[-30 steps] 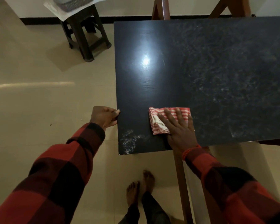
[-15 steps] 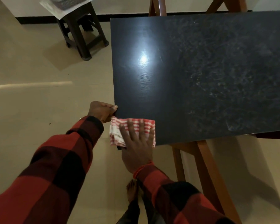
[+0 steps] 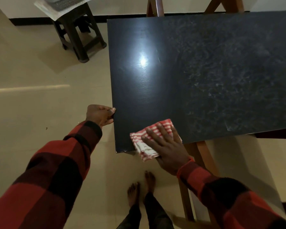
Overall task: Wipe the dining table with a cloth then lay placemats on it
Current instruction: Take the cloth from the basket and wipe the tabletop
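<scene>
The dark dining table fills the upper right; its right part is dusty with whitish streaks, its left part shines. A red-and-white striped cloth lies on the near left corner and hangs partly over the near edge. My right hand presses flat on the cloth with straight, spread fingers. My left hand grips the table's left edge, thumb on top, fingers curled under. No placemats are in view.
A dark stool carrying a grey basket on white paper stands on the tiled floor at upper left. Brown wooden table legs show under the near edge and behind the far edge. My bare feet are below the corner.
My right hand slid the cloth left to the table's corner, then back right along the near edge. The white smears near the corner are gone. My left hand stayed on the left edge.
</scene>
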